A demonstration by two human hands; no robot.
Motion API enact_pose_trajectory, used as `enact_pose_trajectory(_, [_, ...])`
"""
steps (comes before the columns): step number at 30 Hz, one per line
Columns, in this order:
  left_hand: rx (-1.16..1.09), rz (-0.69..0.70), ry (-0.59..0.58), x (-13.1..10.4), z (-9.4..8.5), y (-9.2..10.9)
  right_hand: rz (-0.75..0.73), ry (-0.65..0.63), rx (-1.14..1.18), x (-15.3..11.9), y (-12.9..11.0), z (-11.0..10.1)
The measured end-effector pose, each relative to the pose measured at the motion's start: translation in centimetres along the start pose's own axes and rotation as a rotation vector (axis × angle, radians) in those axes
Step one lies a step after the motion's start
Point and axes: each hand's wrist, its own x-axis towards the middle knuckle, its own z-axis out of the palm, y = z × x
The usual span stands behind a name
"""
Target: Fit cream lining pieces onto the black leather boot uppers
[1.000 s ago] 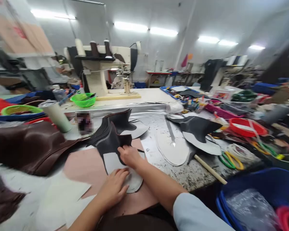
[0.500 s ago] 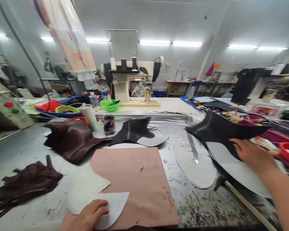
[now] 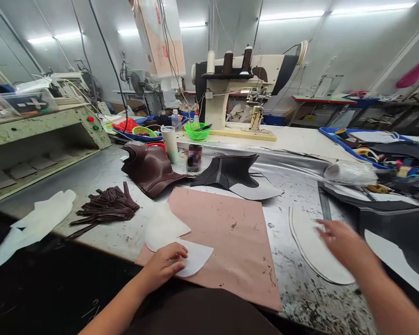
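My left hand (image 3: 169,260) rests with fingers apart on a white cut piece (image 3: 197,256), which lies on a pinkish-brown sheet (image 3: 230,232). Another white piece (image 3: 165,221) lies just behind it. My right hand (image 3: 338,239), slightly blurred and with its fingers spread, is over a stack of rounded white pieces (image 3: 307,242), close to a metal ruler (image 3: 324,204). To its right lies a black piece with a white part (image 3: 405,232). Behind the sheet are a folded black piece (image 3: 230,170) and dark brown leather (image 3: 150,167).
Dark brown strips (image 3: 108,204) lie at the left. Farther back stand a cup (image 3: 170,144), a green basket (image 3: 198,131) and a sewing machine (image 3: 216,107). A blue tray (image 3: 335,139) and a plastic-wrapped roll (image 3: 351,173) are at the back right.
The view has turned left and down. My right hand has left the black piece and moved left to the rounded white stack; that black piece now lies lower. My left hand stays on the white piece.
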Motion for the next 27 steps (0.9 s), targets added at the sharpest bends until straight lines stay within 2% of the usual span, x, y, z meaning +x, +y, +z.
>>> enact_pose_trajectory(1, [-0.029, -0.008, 0.062, 0.1, -0.4, -0.3, -0.148, -0.153, 0.089, -1.3, -4.0, 1.5])
enact_pose_trajectory(3, [-0.008, -0.05, 0.211, 0.8, -1.5, -0.9, -0.457, -0.314, 0.177, -3.8, -11.8, 4.0])
enact_pose_trajectory(4, [0.043, -0.077, 0.259, 1.4, -2.3, -1.2, -0.581, -0.38, 0.203, -5.0, -15.2, 5.0])
enact_pose_trajectory(5, [0.121, -0.098, 0.257, 2.0, -3.0, -1.6, -0.662, -0.428, 0.216, -5.9, -18.1, 5.7])
enact_pose_trajectory(7, [0.299, -0.101, 0.116, 3.4, -4.2, -2.2, -0.705, -0.522, 0.227, -7.3, -22.7, 6.6])
enact_pose_trajectory(9, [0.43, -0.075, -0.059, 4.6, -4.9, -2.6, -0.664, -0.574, 0.184, -7.7, -25.6, 6.9])
enact_pose_trajectory(11, [0.484, -0.043, -0.138, 5.2, -5.2, -2.9, -0.594, -0.61, 0.105, -7.3, -27.3, 7.0])
enact_pose_trajectory(14, [0.548, -0.038, -0.183, 5.5, -5.3, -3.0, -0.51, -0.688, 0.051, -6.0, -28.3, 7.0])
enact_pose_trajectory(16, [0.592, -0.053, -0.216, 5.6, -5.5, -3.0, -0.488, -0.755, 0.066, -5.3, -28.6, 6.8])
enact_pose_trajectory(18, [0.611, -0.067, -0.244, 5.8, -5.7, -3.0, -0.511, -0.768, 0.082, -5.4, -29.0, 6.4])
enact_pose_trajectory(20, [0.619, -0.082, -0.3, 6.2, -6.1, -2.7, -0.637, -0.693, 0.074, -6.1, -29.6, 5.5])
enact_pose_trajectory(24, [0.639, -0.094, -0.422, 7.1, -7.1, -2.1, -1.047, -0.476, 0.064, -7.9, -29.9, 2.9])
enact_pose_trajectory(26, [0.655, -0.082, -0.453, 7.8, -7.6, -1.7, -1.115, -0.461, 0.157, -8.2, -28.9, 1.5])
enact_pose_trajectory(27, [0.668, -0.075, -0.47, 8.3, -7.8, -1.5, -1.088, -0.462, 0.222, -8.1, -27.9, 1.0])
